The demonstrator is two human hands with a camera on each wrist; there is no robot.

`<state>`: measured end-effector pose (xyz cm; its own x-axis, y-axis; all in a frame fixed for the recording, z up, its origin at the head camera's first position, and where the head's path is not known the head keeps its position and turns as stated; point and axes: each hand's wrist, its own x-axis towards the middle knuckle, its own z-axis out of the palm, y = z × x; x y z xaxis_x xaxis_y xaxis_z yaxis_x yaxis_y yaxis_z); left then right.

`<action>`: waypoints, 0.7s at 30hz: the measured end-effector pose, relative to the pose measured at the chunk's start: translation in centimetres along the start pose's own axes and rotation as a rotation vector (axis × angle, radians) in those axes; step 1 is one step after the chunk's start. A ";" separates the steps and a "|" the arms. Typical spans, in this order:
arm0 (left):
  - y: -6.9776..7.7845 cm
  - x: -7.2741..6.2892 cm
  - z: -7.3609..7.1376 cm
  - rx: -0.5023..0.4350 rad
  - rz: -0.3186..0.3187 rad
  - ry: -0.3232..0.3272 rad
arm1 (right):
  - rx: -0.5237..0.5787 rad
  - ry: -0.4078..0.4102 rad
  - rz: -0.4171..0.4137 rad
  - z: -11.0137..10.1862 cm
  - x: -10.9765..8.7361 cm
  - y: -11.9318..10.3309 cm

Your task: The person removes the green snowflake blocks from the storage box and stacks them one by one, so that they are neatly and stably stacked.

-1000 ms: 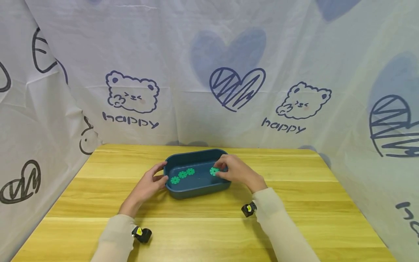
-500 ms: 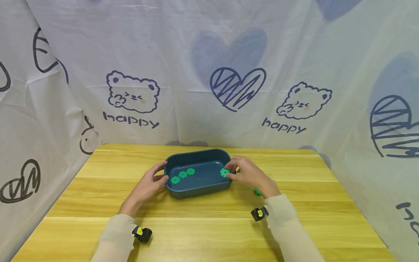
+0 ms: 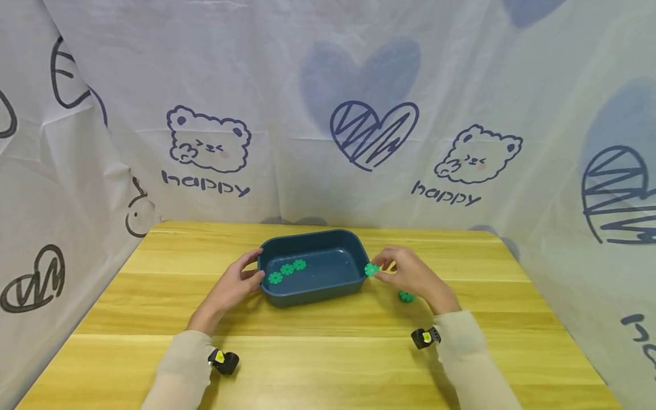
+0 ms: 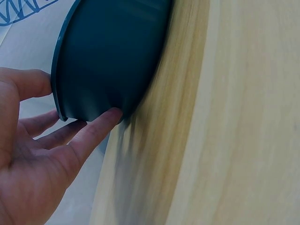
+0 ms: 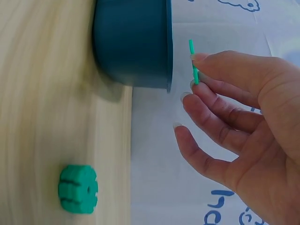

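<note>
In the head view, my left hand (image 3: 233,287) holds the left end of a dark blue rectangular bin (image 3: 315,298). The left wrist view shows its fingers spread along the end wall of the bin (image 4: 108,56), at the rim and lower down. Thumb and fingertips of my right hand (image 3: 410,276) pinch a thin green notched disc (image 3: 371,270) just off the bin's right end. That disc (image 5: 193,63) appears edge-on in the right wrist view, above the rim. Three similar green discs (image 3: 287,269) lie in a slanting row on the bin's floor, towards the left.
A short stack of green notched discs (image 3: 406,296) stands on the wooden table (image 3: 307,364), below my right wrist. It shows as a thick stack (image 5: 78,189) in the right wrist view. A printed white cloth (image 3: 287,188) hangs behind the table and at both sides.
My right hand has moved right, carrying the green disc from over the bin's interior to outside its right end. The stack on the table has come into sight. My left hand keeps its place.
</note>
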<state>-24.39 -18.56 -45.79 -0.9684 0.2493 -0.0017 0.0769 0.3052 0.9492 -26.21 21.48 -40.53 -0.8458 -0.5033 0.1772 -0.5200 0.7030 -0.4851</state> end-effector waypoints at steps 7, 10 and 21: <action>0.1 0.1 0.0 0.004 -0.003 -0.001 | -0.003 -0.002 -0.007 -0.3 -1.0 0.8; 0.1 0.1 0.0 0.001 -0.002 -0.002 | -0.002 -0.006 0.000 -0.4 -1.4 1.3; 0.0 0.1 -0.1 -0.001 -0.002 -0.003 | -0.006 0.004 0.059 -0.4 -3.2 3.3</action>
<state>-24.52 -18.59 -45.79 -0.9680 0.2511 -0.0046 0.0745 0.3046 0.9496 -25.28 25.60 -42.41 -0.8752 -0.4593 0.1521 -0.4703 0.7340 -0.4900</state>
